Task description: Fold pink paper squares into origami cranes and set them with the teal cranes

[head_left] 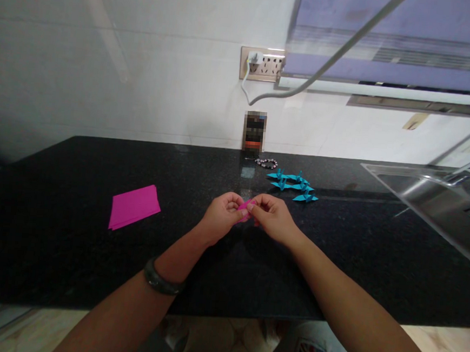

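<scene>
Between my two hands is a small folded piece of pink paper, pinched above the dark counter. My left hand closes on its left side, thumb on top. From the right, my right hand grips the paper's upper edge between thumb and fingers. Much of the paper is covered by my fingers, so its exact folds cannot be made out. To the left lies a stack of pink paper sheets. Several blue paper cranes stand beyond my right hand.
The black countertop runs to a white wall. A beaded bracelet lies near a blurred-out upright object at the back. A steel sink is set in at the right. A cable hangs by the wall socket.
</scene>
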Demonstrator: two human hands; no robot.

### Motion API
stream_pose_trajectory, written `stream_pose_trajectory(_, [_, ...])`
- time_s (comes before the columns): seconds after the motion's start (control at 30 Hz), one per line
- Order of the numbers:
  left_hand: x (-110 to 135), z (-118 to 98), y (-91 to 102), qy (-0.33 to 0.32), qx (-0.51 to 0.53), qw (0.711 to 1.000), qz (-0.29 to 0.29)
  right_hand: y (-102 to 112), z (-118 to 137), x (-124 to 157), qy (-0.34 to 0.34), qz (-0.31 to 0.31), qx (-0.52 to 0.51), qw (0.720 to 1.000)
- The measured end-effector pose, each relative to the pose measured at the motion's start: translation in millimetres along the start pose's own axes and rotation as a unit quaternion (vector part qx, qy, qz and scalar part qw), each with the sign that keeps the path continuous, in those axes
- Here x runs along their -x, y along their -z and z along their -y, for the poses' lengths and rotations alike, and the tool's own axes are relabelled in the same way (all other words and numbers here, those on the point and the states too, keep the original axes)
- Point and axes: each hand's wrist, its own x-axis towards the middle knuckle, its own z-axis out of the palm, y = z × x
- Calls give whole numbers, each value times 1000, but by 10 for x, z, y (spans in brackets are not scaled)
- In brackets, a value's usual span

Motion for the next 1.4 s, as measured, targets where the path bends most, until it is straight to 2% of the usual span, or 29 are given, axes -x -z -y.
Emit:
stream_pose_trajectory(0.23, [11, -13, 2, 24, 50, 998, 6, 24, 22, -8, 1, -19, 4, 1000])
stream_pose_trajectory(0.4, [6, 4, 22, 55, 90, 994, 20, 78, 9, -47, -15, -48, -66, 997])
stream_pose_trajectory(0.63, [7, -14, 20, 95, 129, 987, 29, 131, 52, -27, -29, 42, -87, 995])
stream_pose_trajectory(1.0, [9, -3, 8, 98, 125, 987, 20, 131, 38, -44, -21, 64, -54, 996])
stream_pose_trajectory(1.1, [8, 15, 17, 97, 117, 988, 27, 138, 24, -40, 7, 62, -21, 998])
stream_pose_trajectory(1.2, [2, 38, 21, 95, 116, 988, 31, 151, 28, -22, 70, 50, 55, 995])
stream_pose_trajectory(1.4, [-15, 79, 29, 94, 109, 989, 31, 199, 94, 8, 177, 41, 201, 963])
